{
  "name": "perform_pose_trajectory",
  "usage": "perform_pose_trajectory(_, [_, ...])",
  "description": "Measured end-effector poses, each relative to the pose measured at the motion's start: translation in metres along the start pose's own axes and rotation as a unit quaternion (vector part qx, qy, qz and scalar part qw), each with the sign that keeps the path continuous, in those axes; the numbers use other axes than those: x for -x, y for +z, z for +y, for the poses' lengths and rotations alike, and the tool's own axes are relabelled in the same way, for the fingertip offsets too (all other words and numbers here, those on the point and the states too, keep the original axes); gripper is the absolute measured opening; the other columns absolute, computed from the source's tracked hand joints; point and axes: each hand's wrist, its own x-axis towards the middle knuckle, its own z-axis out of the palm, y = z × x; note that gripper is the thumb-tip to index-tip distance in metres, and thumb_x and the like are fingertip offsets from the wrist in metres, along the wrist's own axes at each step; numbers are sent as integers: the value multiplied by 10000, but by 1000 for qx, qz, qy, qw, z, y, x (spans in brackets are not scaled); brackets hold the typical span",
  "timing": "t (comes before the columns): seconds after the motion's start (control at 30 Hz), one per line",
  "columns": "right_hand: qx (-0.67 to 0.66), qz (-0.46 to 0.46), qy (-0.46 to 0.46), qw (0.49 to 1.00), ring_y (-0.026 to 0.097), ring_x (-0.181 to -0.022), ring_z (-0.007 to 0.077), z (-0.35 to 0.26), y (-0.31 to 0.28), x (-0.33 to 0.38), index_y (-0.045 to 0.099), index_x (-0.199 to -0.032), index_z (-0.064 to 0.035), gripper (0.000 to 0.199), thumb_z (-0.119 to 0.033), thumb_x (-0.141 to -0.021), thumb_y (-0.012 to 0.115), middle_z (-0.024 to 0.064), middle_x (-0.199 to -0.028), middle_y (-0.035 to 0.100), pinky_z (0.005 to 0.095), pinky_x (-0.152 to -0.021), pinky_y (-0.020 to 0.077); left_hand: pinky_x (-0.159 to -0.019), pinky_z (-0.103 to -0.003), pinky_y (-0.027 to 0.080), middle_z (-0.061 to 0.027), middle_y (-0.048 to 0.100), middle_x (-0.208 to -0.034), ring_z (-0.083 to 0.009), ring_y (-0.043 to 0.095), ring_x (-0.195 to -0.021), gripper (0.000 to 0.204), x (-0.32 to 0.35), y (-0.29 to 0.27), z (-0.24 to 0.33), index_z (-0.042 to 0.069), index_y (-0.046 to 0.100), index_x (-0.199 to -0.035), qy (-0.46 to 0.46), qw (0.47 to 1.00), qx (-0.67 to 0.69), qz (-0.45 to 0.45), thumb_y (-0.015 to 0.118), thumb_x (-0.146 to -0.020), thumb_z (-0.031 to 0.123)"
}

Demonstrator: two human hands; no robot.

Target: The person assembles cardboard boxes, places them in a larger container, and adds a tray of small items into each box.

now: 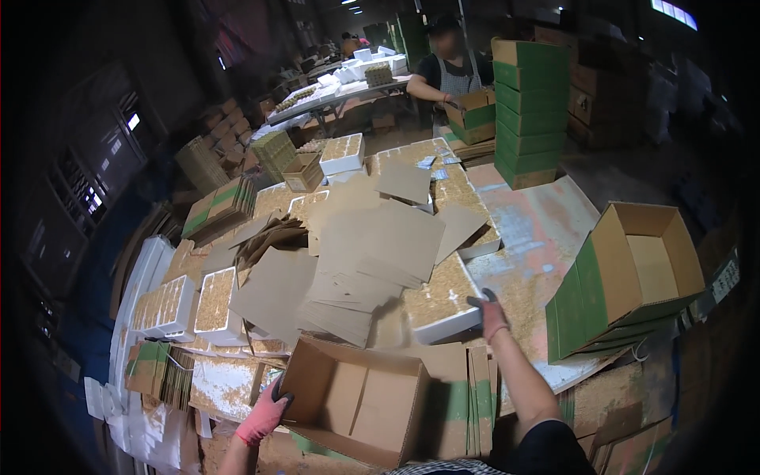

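Carton (348, 396): likely light, stiff, best taken by rim; our left hand (267, 412) clasps its left wall, our part-open right hand (491, 315) touches foam box (445, 323) beyond it.

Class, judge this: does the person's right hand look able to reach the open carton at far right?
Probably yes: the right hand touches the white foam box, and only dusty tabletop seems to lie between that hand and the open carton.
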Motion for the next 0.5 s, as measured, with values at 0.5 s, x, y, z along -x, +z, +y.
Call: perform_pose_trajectory(0.5, [76,-213,87,970,635,-1028,180,-305,-96,242,628,-1158,36,396,-164,-821,681,105,-1112,671,271,-921,483,-1037,-281,384,-84,504,-1358,-167,482,-1214,479,-59,64,4,-8,388,-1421,81,921,355,-140,490,-981,152])
